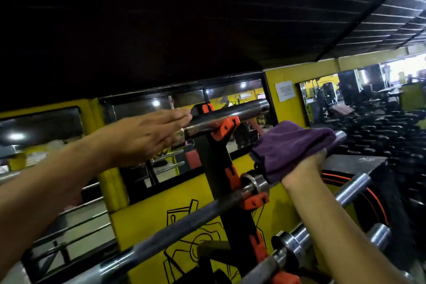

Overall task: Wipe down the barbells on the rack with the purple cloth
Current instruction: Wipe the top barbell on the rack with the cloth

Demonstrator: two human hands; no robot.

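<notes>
The right hand (306,166) has its grip wrapped around the purple cloth (292,145), bunching it over the sleeve of the middle barbell (184,219). The left hand (147,136) is spread flat, fingertips touching the top barbell (230,114). Both bars rest in orange hooks (224,125) on the black rack upright (214,163), before a yellow wall (143,221).

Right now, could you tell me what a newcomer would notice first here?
Probably the purple cloth, gripped by the right hand around the sleeve of a racked barbell at centre right. Next, the left hand with straight fingers reaching toward the top bar on its orange hooks, before yellow walls.
</notes>
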